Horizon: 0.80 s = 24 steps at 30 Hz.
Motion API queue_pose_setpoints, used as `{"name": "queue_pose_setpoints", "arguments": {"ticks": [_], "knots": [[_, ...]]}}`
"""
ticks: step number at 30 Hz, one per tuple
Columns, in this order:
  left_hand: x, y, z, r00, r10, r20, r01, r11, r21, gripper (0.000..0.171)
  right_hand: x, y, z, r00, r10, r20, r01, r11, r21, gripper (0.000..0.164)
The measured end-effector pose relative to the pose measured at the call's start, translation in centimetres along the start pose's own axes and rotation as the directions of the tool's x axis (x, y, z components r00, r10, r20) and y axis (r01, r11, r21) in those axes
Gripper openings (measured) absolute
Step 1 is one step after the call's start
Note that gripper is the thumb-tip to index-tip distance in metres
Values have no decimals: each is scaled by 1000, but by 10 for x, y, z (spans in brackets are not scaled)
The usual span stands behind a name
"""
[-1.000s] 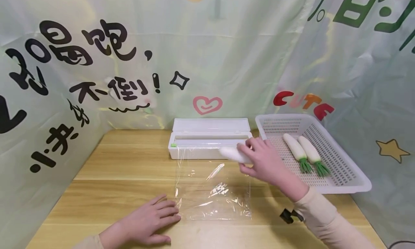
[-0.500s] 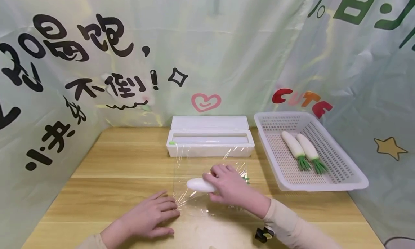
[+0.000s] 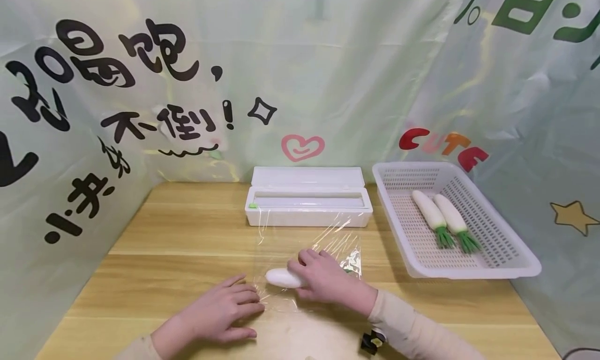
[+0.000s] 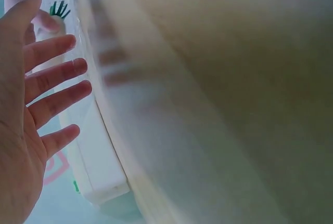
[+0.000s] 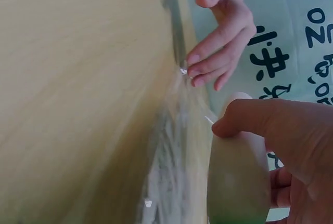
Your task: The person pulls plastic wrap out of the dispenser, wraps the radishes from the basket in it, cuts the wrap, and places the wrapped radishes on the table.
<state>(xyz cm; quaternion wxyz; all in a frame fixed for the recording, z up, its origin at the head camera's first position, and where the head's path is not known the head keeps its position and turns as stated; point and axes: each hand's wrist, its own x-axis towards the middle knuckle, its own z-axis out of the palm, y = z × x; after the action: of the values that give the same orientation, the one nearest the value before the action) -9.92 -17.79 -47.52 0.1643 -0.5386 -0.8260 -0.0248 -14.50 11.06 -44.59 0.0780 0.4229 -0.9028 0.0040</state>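
A: What is the largest thing about the hands?

B: A pale green printed cloth backdrop (image 3: 328, 84), beyond the left hand (image 3: 225, 310) and the right hand (image 3: 323, 276). After it comes the wood-grain tabletop (image 3: 178, 235), spreading beneath both.

A: And then?

B: A white perforated plastic basket (image 3: 473, 273), to the right of the right hand and farther off. Smaller is the white cling film box (image 3: 309, 217), lid up, straight ahead of that hand. From it a clear sheet of cling film (image 3: 286, 248) runs back under the right hand, creased near it.

A: How are the hands set?

B: The left is spread, palm down, fingertips at the film's left edge; I can't tell whether they press on it. The right curls round a white radish (image 3: 284, 278).

A: Where exactly is that radish?

B: In the right hand's grip, over the film, white tip towards the left hand, a bit of green leaf showing past the hand's other side.

A: Any more like it?

B: Two white radishes (image 3: 429, 209) lie side by side in the basket, right of the right hand. Smallest, a black device (image 3: 372, 342) sits by its sleeve (image 3: 412, 323).
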Motion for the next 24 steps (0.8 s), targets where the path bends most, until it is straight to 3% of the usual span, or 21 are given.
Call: {"name": "queue_pose_setpoints", "arguments": {"ticks": [12, 21, 24], "knots": [[0, 1, -1, 1000, 0, -20, 0, 1000, -4, 43, 0, -4, 11, 996, -23, 88, 25, 999, -20, 48], [0, -1, 0, 999, 2, -50, -3, 1000, -7, 43, -8, 1, 3, 997, -1, 72, -3, 999, 52, 64], [0, -1, -1, 999, 5, -53, -6, 1000, -7, 44, -20, 7, -3, 1000, 12, 21, -14, 997, 81, 65]]}}
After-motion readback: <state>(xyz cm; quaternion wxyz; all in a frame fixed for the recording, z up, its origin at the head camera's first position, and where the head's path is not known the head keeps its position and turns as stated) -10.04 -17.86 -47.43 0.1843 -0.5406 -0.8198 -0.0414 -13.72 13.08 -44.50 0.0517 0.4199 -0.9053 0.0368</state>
